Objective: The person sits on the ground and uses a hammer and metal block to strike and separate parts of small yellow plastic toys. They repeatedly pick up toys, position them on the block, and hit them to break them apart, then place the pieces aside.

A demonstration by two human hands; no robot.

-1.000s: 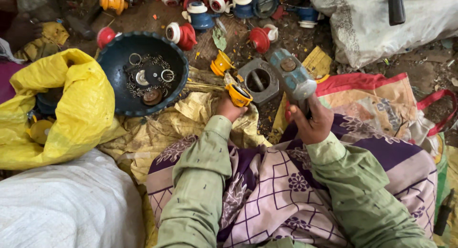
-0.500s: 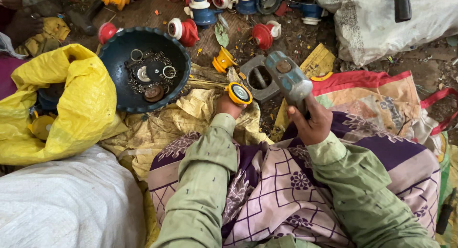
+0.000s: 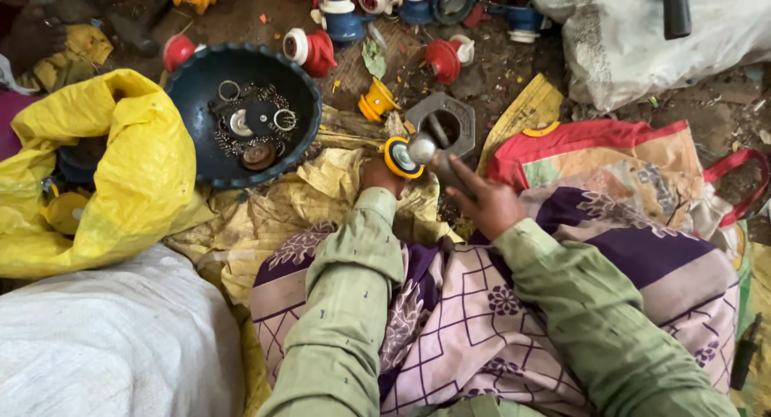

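Observation:
My left hand (image 3: 377,176) grips a small round yellow part with a dark centre (image 3: 399,158), held on the yellow cloth near a grey hexagonal metal block (image 3: 462,116). In my right hand (image 3: 486,204) is a hammer (image 3: 434,156); its metal head is down against the yellow part. Both arms wear green sleeves over a purple patterned cloth on my lap.
A dark round bowl (image 3: 201,156) with rings and metal bits sits at the left. A yellow plastic bag (image 3: 120,176) lies beside it, a white sack (image 3: 104,345) below. Red, blue and yellow plastic parts (image 3: 313,52) litter the dirt ahead. Another white sack (image 3: 626,40) is at the top right.
The hammer was raised above the block; it has swung down onto the yellow part in my left hand. The left hand stayed in place.

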